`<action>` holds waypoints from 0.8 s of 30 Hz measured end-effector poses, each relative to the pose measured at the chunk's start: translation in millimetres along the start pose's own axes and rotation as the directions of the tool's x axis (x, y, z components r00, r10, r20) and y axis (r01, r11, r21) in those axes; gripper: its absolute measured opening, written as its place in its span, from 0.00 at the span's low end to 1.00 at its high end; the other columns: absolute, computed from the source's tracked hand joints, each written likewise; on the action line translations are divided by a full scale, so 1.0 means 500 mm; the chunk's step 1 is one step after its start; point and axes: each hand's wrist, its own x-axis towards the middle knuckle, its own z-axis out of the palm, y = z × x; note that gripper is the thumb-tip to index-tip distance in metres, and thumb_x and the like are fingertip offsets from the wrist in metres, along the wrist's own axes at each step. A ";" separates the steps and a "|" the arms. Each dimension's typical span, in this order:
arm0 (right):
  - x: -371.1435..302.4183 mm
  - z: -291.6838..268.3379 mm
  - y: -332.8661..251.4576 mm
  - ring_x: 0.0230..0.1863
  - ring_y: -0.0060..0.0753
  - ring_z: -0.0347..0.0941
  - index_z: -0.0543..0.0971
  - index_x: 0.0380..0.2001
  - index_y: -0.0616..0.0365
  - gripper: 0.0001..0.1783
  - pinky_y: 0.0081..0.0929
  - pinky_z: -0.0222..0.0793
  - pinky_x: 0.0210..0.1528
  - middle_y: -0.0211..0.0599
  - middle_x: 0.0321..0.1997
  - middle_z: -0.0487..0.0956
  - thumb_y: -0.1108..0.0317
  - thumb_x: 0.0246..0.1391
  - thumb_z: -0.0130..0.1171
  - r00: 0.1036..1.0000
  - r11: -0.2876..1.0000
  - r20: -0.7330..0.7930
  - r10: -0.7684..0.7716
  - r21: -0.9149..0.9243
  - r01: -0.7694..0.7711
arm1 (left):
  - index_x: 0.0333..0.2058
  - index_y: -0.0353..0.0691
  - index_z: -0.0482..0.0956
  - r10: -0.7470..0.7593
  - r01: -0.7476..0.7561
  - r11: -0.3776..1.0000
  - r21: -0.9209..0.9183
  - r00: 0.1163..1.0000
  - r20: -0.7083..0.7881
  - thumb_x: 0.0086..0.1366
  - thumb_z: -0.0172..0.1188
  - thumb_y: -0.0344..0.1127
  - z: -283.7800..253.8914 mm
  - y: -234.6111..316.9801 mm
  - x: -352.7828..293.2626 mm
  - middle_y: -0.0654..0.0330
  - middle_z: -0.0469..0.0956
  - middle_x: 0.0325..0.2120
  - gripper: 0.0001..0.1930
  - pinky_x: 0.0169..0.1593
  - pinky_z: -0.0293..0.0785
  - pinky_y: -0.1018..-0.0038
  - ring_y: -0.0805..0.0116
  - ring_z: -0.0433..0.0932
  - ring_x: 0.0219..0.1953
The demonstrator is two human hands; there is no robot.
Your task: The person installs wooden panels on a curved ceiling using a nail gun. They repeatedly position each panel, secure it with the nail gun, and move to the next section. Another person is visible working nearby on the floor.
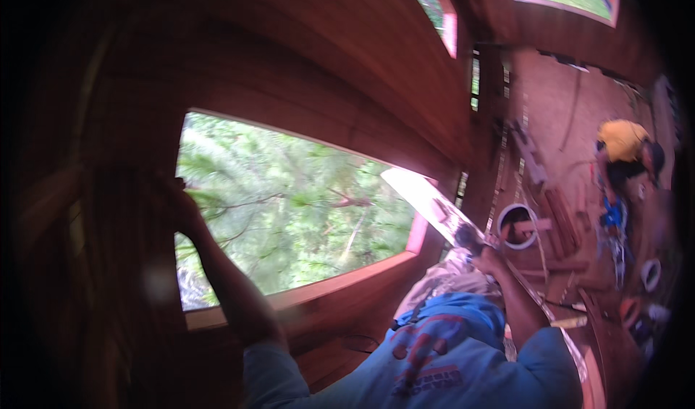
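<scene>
My left arm reaches to the left side of a window opening (304, 213) in the wooden wall. My left hand (187, 210) lies against the dark wood of its left edge, its fingers lost in shadow. My right hand (492, 261) is low in front of my trousers (445, 282), fingers curled. A small dark rounded thing (468, 235) sits by its fingertips, too blurred to name. Just beyond it a long board (423, 195), bright with glare, slants from the window's lower right corner toward me.
Lower on the right, a co-worker in a yellow top (622, 140) bends over a blue thing (612, 213). A white-rimmed bucket (499, 229) stands among wood offcuts (561, 221) on the floor. Another white round container (651, 273) is farther right. Slatted gaps run along the wall's foot.
</scene>
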 end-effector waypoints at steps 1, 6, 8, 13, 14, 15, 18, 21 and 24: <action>-0.024 -0.015 -0.028 0.37 0.52 0.80 0.79 0.40 0.65 0.27 0.42 0.73 0.42 0.59 0.34 0.80 0.52 0.43 0.59 0.999 0.999 -0.030 -0.029 0.033 0.030 | 0.53 0.34 0.72 0.095 -0.094 0.995 0.042 0.995 -0.035 0.72 0.50 0.42 0.009 -0.057 0.003 0.55 0.81 0.30 0.19 0.34 0.75 0.72 0.66 0.79 0.29; -0.025 -0.014 -0.051 0.41 0.54 0.79 0.79 0.39 0.66 0.27 0.41 0.73 0.46 0.58 0.37 0.81 0.55 0.41 0.59 0.999 1.000 0.044 -0.013 -0.021 0.014 | 0.52 0.32 0.75 0.613 -0.586 0.689 0.426 0.785 0.088 0.70 0.49 0.33 0.001 -0.390 0.066 0.49 0.79 0.45 0.16 0.50 0.75 0.63 0.54 0.79 0.45; -0.040 -0.012 -0.058 0.43 0.53 0.79 0.78 0.42 0.65 0.29 0.40 0.73 0.47 0.59 0.39 0.80 0.53 0.41 0.59 1.000 1.000 0.005 0.027 0.001 -0.027 | 0.51 0.31 0.75 0.534 -0.525 0.825 0.208 0.846 0.017 0.70 0.50 0.33 0.040 -0.387 0.087 0.49 0.79 0.45 0.15 0.49 0.75 0.63 0.54 0.79 0.44; -0.063 -0.013 -0.052 0.43 0.53 0.79 0.79 0.39 0.67 0.28 0.40 0.73 0.47 0.60 0.39 0.80 0.51 0.41 0.60 0.994 0.994 -0.020 0.107 0.037 -0.106 | 0.46 0.30 0.76 0.265 -0.247 0.952 -0.179 0.960 0.086 0.68 0.52 0.35 0.093 -0.217 -0.022 0.52 0.79 0.37 0.14 0.41 0.76 0.68 0.59 0.79 0.34; -0.055 -0.013 -0.048 0.43 0.53 0.79 0.79 0.39 0.67 0.28 0.40 0.73 0.47 0.60 0.39 0.80 0.51 0.41 0.60 0.994 0.994 -0.009 0.105 0.038 -0.104 | 0.43 0.30 0.76 0.170 -0.125 0.952 -0.281 0.976 0.140 0.68 0.52 0.36 0.097 -0.116 -0.084 0.53 0.79 0.32 0.14 0.37 0.75 0.70 0.62 0.78 0.30; -0.059 -0.019 -0.047 0.43 0.53 0.79 0.79 0.39 0.68 0.29 0.40 0.73 0.47 0.60 0.39 0.80 0.52 0.42 0.60 0.993 0.991 0.005 0.121 0.056 -0.121 | 0.38 0.30 0.76 0.028 0.080 0.901 -0.427 0.970 0.242 0.68 0.51 0.39 0.107 0.006 -0.168 0.55 0.78 0.24 0.15 0.31 0.72 0.73 0.68 0.76 0.24; -0.076 -0.015 -0.029 0.43 0.54 0.79 0.78 0.42 0.67 0.29 0.42 0.73 0.47 0.59 0.39 0.80 0.53 0.42 0.60 0.994 0.989 -0.001 0.113 0.097 -0.112 | 0.28 0.37 0.73 -0.139 0.485 0.713 -0.507 0.806 0.576 0.70 0.50 0.42 0.214 -0.014 -0.395 0.59 0.74 0.18 0.15 0.26 0.71 0.75 0.71 0.73 0.20; -0.092 0.008 -0.006 0.44 0.57 0.77 0.74 0.49 0.59 0.30 0.46 0.73 0.46 0.57 0.41 0.80 0.54 0.43 0.60 0.981 0.982 -0.074 0.180 0.064 -0.176 | 0.34 0.36 0.75 -0.372 0.850 0.515 -0.109 0.337 0.865 0.69 0.54 0.37 0.291 0.036 -0.607 0.60 0.76 0.19 0.10 0.25 0.73 0.75 0.72 0.74 0.18; -0.117 0.012 -0.019 0.48 0.58 0.75 0.75 0.49 0.54 0.28 0.46 0.70 0.50 0.55 0.43 0.80 0.55 0.43 0.61 0.947 0.944 -0.115 0.300 0.180 -0.277 | 0.52 0.35 0.71 -0.362 0.866 0.447 0.222 -0.051 0.931 0.66 0.58 0.33 0.327 -0.001 -0.823 0.55 0.79 0.34 0.18 0.28 0.75 0.74 0.67 0.80 0.28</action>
